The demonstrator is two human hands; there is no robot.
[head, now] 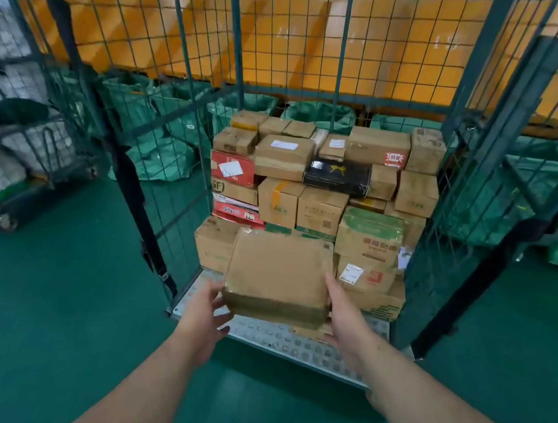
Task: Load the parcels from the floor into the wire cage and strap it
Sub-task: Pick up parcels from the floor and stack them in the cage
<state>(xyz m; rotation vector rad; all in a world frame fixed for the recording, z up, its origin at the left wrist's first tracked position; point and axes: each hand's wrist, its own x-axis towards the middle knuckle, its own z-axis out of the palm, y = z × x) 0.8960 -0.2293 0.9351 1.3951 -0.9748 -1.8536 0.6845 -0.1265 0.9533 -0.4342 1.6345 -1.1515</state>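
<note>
A flat brown taped parcel (276,273) is at the open front of the green wire cage (187,153), above its perforated metal floor (278,340). My left hand (205,310) touches the parcel's lower left corner with fingers spread. On the parcel's right edge rests my right hand (345,316), gripping the side and underside. Behind the parcel, several cardboard parcels (322,181) are stacked against the cage's back mesh, among them a black box (338,177) and a red box (232,168). A black strap (140,203) hangs down the left cage post.
Another wire cage on castors (20,136) with grey sacks stands at the left. Green sacks (160,150) lie behind the cage, below an orange barrier (322,43). The cage's right door (500,186) is swung open. Green floor (55,291) surrounds me.
</note>
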